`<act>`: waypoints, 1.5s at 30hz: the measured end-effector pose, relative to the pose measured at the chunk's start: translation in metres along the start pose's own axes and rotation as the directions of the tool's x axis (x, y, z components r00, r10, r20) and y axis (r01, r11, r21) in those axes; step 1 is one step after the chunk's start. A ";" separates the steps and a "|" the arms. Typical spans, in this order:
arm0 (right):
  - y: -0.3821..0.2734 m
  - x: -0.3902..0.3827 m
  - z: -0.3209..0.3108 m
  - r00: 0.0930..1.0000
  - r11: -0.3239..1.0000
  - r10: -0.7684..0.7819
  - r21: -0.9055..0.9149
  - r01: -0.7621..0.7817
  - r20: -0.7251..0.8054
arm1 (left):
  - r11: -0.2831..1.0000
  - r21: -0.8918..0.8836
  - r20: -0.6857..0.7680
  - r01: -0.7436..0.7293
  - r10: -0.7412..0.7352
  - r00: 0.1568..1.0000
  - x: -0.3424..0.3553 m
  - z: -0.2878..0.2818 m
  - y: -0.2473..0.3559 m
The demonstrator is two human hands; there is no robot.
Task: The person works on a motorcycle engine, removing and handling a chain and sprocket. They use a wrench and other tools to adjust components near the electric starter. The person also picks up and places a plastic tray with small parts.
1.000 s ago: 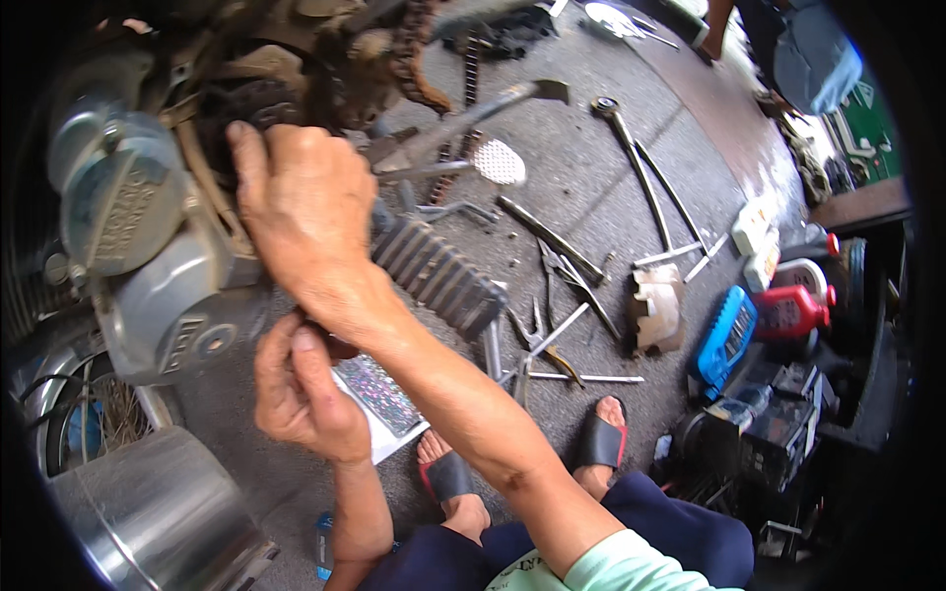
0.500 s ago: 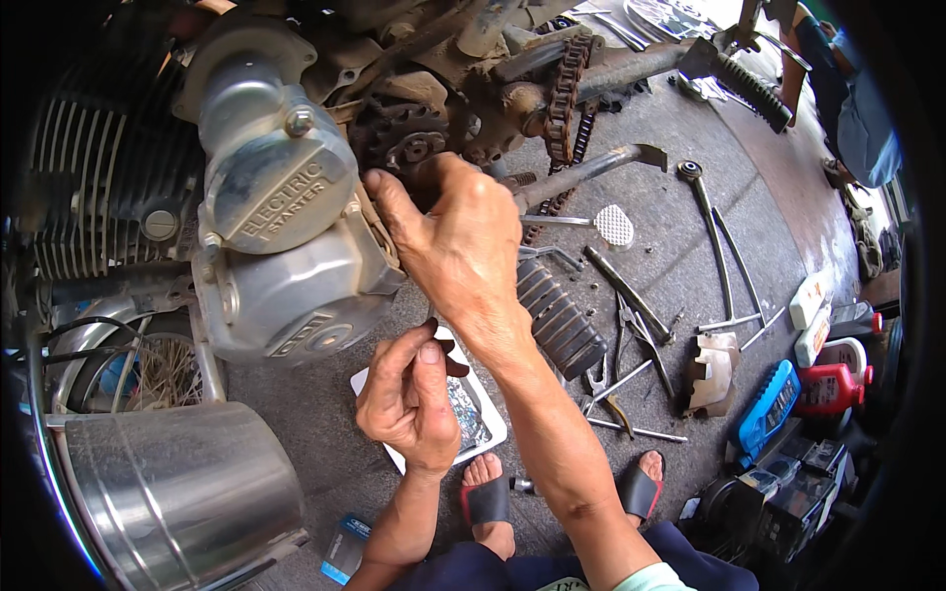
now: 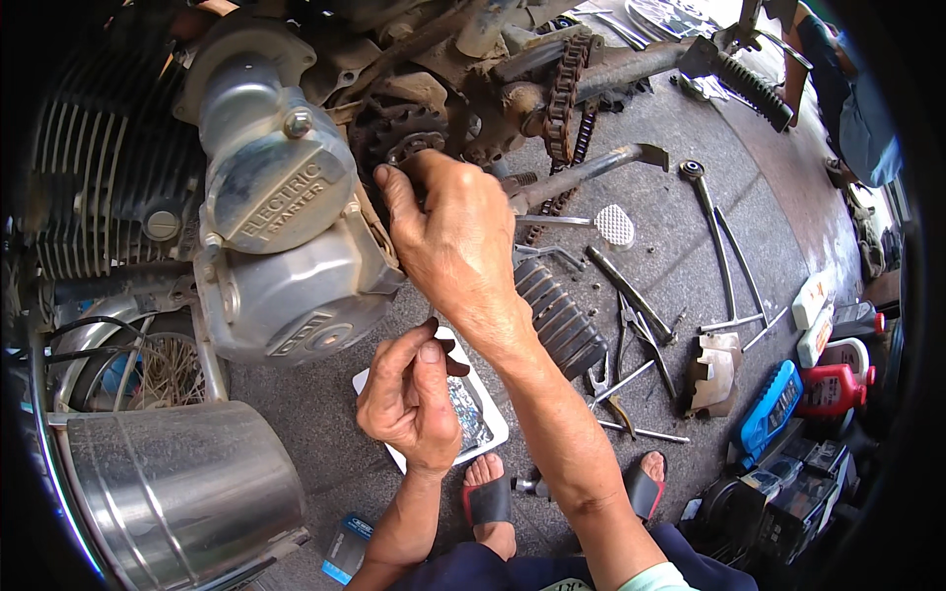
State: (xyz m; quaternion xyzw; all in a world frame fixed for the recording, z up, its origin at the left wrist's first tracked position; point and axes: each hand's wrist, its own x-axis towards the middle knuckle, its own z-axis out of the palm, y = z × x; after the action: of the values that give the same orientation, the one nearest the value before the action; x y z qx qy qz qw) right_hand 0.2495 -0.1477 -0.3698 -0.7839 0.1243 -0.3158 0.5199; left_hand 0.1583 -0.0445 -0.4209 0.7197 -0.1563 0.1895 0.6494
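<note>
My right hand (image 3: 451, 241) reaches up to the front sprocket (image 3: 399, 133), which is dark with grime. Its fingers curl in below the sprocket's hub, beside the silver engine cover (image 3: 286, 202); whatever they grip is hidden behind the knuckles. Lower down, my left hand (image 3: 409, 399) hangs in front of the engine with its fingers bent and the thumb pressed to them. The fingertips are blackened, and I cannot make out what they hold. Under that hand a white tray (image 3: 496, 419) lies on the floor.
A rusty chain (image 3: 564, 103) hangs right of the sprocket, near the kickstand (image 3: 591, 177). A ribbed black footrest (image 3: 562, 317), pliers (image 3: 636, 330) and a T-handle wrench (image 3: 724, 246) are on the right. Bottles (image 3: 771, 409) stand far right; a silver muffler (image 3: 182, 492) is lower left.
My right hand has shifted slightly downward at the sprocket, so more of the hub shows above the fingers. My left hand stays in place.
</note>
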 end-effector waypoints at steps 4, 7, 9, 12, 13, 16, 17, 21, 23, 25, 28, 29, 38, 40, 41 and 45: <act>0.002 -0.001 0.002 0.989 0.996 -0.034 0.077 0.046 -0.144 | 0.999 -0.017 -0.005 -0.042 0.042 0.999 0.001 0.003 -0.001; 0.002 -0.002 0.001 0.988 0.996 -0.052 0.058 0.061 -0.147 | 0.998 -0.016 0.011 -0.054 0.055 0.998 0.002 0.002 0.000; 0.003 -0.001 0.001 0.985 0.996 -0.089 -0.010 0.088 -0.150 | 0.999 -0.014 0.012 -0.044 0.044 0.999 0.001 0.001 -0.001; 0.006 -0.002 0.002 0.972 0.988 -0.153 -0.056 0.145 -0.177 | 0.998 -0.011 0.021 -0.054 0.054 0.998 0.001 0.000 -0.001; 0.006 -0.001 0.001 0.973 0.988 -0.154 -0.061 0.145 -0.171 | 0.998 -0.017 0.016 -0.053 0.053 0.998 0.001 0.001 -0.001; 0.005 -0.001 0.003 0.974 0.985 -0.162 -0.079 0.151 -0.160 | 0.998 -0.024 0.005 -0.058 0.058 0.998 0.001 0.000 -0.002; 0.006 0.000 0.003 0.972 0.983 -0.170 -0.093 0.157 -0.164 | 0.998 -0.026 0.009 -0.063 0.063 0.998 0.001 0.001 -0.002; 0.003 -0.001 0.002 0.980 0.982 -0.159 -0.125 0.143 -0.124 | 0.997 -0.009 0.019 -0.073 0.073 0.997 0.001 0.001 -0.001; 0.003 0.000 0.003 0.977 0.976 -0.177 -0.153 0.157 -0.123 | 0.998 -0.004 0.015 -0.061 0.061 0.998 0.001 0.002 -0.001; 0.002 0.001 0.002 0.971 0.970 -0.198 -0.168 0.175 -0.131 | 0.998 0.006 0.017 -0.055 0.055 0.998 0.001 0.002 -0.001; 0.003 0.002 0.002 0.963 0.965 -0.223 -0.177 0.196 -0.149 | 0.999 0.019 0.019 -0.050 0.049 0.999 0.001 0.002 0.000; 0.004 0.002 0.003 0.964 0.965 -0.221 -0.178 0.194 -0.149 | 0.999 0.019 0.015 -0.047 0.047 0.999 0.001 0.002 0.000; 0.002 0.002 0.004 0.971 0.967 -0.209 -0.175 0.187 -0.118 | 0.998 0.035 0.027 -0.050 0.049 0.998 0.001 0.002 0.000; 0.003 0.003 0.002 0.975 0.975 -0.193 -0.135 0.178 -0.106 | 0.998 0.039 0.028 -0.049 0.048 0.998 0.002 0.003 0.001; 0.004 0.002 0.004 0.976 0.979 -0.186 -0.106 0.174 -0.113 | 0.998 0.033 0.022 -0.052 0.052 0.998 0.002 0.003 0.001; 0.006 0.002 0.004 0.976 0.983 -0.183 -0.040 0.179 -0.121 | 0.999 0.003 0.012 -0.045 0.045 0.999 0.001 0.003 -0.002</act>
State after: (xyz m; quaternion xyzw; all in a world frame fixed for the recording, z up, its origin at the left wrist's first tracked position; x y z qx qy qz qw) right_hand 0.2547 -0.1486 -0.3756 -0.7782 0.0890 -0.4082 0.4689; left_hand 0.1598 -0.0472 -0.4221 0.7181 -0.1762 0.2002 0.6429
